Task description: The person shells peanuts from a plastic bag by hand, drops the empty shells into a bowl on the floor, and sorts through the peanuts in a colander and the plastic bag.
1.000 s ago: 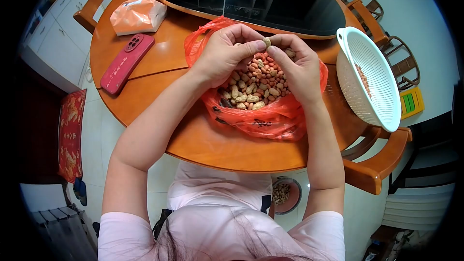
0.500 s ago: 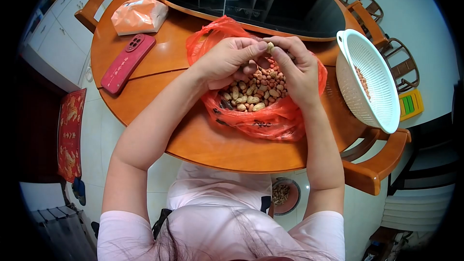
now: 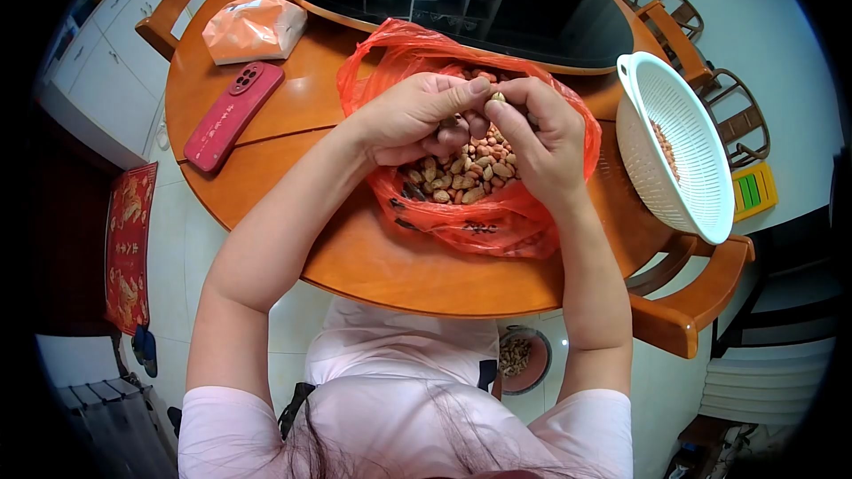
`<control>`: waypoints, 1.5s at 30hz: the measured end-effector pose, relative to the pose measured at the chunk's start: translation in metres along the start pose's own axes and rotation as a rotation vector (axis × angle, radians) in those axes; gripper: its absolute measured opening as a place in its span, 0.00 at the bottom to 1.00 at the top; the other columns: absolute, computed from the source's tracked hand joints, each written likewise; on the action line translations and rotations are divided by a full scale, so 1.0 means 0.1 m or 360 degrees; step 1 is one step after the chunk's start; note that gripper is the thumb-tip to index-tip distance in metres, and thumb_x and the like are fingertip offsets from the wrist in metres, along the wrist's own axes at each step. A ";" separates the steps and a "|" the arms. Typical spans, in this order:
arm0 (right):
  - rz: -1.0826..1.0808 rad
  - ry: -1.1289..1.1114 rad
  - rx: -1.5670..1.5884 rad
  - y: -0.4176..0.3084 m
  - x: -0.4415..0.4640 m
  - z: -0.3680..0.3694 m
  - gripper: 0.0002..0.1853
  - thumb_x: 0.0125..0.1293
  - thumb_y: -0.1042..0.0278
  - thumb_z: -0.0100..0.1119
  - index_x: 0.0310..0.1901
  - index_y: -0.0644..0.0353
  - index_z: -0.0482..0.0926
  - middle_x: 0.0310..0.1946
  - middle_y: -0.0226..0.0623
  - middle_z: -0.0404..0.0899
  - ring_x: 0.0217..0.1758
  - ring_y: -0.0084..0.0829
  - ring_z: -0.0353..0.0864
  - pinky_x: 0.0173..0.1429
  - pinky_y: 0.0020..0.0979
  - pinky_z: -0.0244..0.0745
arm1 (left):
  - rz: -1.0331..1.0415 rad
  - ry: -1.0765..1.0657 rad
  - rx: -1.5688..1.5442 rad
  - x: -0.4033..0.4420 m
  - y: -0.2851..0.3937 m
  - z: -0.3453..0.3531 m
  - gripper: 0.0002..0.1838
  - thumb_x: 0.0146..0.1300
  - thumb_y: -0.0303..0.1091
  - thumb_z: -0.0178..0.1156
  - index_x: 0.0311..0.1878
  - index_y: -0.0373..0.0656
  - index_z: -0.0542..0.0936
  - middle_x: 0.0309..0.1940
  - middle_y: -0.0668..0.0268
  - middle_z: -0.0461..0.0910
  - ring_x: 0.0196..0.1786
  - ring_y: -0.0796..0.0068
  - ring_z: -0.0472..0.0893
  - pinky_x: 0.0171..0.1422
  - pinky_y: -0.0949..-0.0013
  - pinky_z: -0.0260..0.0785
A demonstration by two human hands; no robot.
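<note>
Over an open red plastic bag [image 3: 444, 229], my two hands meet with their fingertips close together. My right hand [image 3: 546, 129] pinches a peanut [image 3: 498, 98] between thumb and curled fingers. My left hand [image 3: 422, 115] is closed beside it, its thumb tip near the nut; whatever its curled fingers hold is hidden. Below them in the bag lie unshelled peanuts [image 3: 461, 182] and loose reddish kernels [image 3: 491, 155]. The hands cover part of the contents.
To the right stands a white colander [image 3: 635, 151] with some kernels inside. A red phone [image 3: 235, 115] and a tissue pack [image 3: 253, 28] lie left on the round wooden table [image 3: 399, 288]. A raised black glass turntable [image 3: 532, 13] is behind the bag. A bin [image 3: 537, 364] with shells sits below.
The peanut at my fingertips sits slightly lower, and my fingers have shifted around it. The bag's far rim has spread upward, and the nuts inside look rearranged.
</note>
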State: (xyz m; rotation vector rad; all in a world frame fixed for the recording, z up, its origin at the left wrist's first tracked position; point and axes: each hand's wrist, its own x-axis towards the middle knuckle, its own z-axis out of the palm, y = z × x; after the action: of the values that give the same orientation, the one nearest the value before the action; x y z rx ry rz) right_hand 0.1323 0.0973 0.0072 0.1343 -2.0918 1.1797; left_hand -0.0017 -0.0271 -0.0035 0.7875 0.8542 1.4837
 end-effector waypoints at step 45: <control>0.0844 0.0137 0.1052 0.12 0.04 -0.12 0.13 0.72 0.62 0.45 0.45 0.62 0.75 0.25 0.23 0.69 0.22 0.11 0.60 0.21 0.14 0.52 | 0.0656 0.0289 0.1326 -0.05 0.04 0.00 0.14 0.57 0.26 0.65 0.46 0.40 0.74 0.34 0.73 0.74 0.38 0.87 0.75 0.40 0.79 0.72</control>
State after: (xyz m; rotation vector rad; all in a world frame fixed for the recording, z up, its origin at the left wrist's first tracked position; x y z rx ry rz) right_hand 0.1312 0.1147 0.0048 -0.1791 -1.6273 2.1259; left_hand -0.0033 -0.0323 -0.0005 1.5245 1.5581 1.5576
